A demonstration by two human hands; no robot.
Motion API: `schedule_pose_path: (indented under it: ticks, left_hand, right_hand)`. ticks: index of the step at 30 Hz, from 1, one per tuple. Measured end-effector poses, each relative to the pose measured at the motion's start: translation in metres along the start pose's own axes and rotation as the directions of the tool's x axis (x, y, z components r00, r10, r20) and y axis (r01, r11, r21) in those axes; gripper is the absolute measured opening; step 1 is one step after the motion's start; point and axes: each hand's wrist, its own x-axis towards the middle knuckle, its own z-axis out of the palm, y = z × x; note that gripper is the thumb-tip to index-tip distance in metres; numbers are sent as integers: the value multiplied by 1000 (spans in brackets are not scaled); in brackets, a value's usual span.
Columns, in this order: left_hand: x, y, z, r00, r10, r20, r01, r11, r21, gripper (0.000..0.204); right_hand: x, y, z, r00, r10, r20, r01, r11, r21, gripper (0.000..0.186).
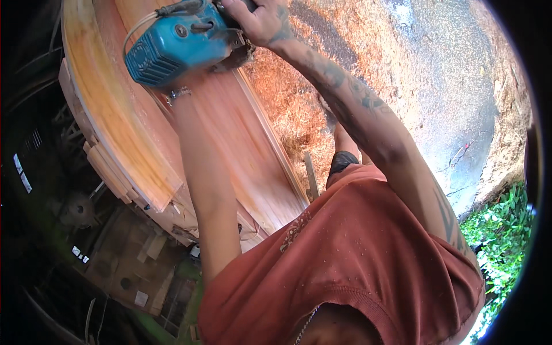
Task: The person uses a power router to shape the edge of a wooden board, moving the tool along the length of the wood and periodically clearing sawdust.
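Note:
A teal power planer (175, 43) with a vented motor housing and a cord rests over a long reddish-brown wooden board (241, 138) at the upper left. My right hand (260, 22) is wrapped around its black handle at the top edge of the view. My left forearm (201, 161) reaches up to the near side of the tool, a bracelet (179, 93) around the wrist. Behind the housing, my left hand is hidden, so its fingers do not show. The area just under the tool is blurred.
A lighter yellowish plank (109, 115) lies left of the board, with stacked wood strips (106, 171) beside it. Orange-brown shavings (284, 109) cover the ground on the right. Dark clutter and a wooden panel (129, 264) sit at lower left. Green plants (500, 230) grow at lower right.

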Motion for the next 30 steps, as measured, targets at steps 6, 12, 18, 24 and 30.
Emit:
schedule_pose_path:
  ticks: [6, 12, 18, 24, 30]
  left_hand:
    - [43, -23, 13, 1000, 8, -25, -8, 1000, 3, 43]
    - [89, -51, 43, 997, -33, -69, 29, 998, -58, 42]
    - [129, -94, 66, 984, -178, -5, 168, 938, -304, 38]
    - [172, -71, 103, 984, -160, 73, 175, 941, -290, 35]
    - [226, -94, 142, 980, -146, 137, 175, 958, -227, 31]
  right_hand:
    - [44, 21, 28, 999, 1, 39, 0, 1000, -20, 35]
    - [84, 45, 54, 999, -20, 25, 25, 976, -217, 42]
    - [126, 61, 79, 997, 72, -10, -73, 973, -218, 46]
    - [169, 89, 91, 995, 81, -65, -93, 972, -215, 45]
    - [226, 103, 116, 990, 91, -105, -108, 980, -170, 46]
